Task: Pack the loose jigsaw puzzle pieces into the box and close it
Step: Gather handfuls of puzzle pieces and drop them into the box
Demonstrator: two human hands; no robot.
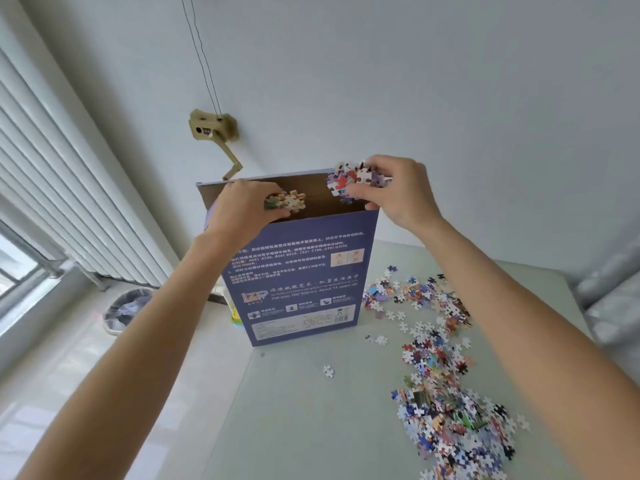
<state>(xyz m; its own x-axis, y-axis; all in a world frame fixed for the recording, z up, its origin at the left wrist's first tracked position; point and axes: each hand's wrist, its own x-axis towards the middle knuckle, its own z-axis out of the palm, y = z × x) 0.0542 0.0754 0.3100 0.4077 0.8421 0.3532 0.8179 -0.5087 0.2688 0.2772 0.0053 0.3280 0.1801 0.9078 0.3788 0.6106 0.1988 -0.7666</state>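
Observation:
A tall purple puzzle box (301, 278) stands upright on the pale table (311, 410), its top open and its brown inside showing. My left hand (239, 209) holds a small clump of puzzle pieces (287, 201) over the open top. My right hand (398, 192) grips a larger clump of joined pieces (349, 181) at the box's upper right corner. Several loose pieces (446, 375) lie in a long scatter on the table to the right of the box. A single piece (328, 370) lies apart in front of the box.
A wooden model (213, 131) hangs on strings against the white wall behind the box. A lined waste bin (126, 310) stands on the floor at left, under a white radiator (69, 202). Grey fabric (613, 292) shows at the right edge.

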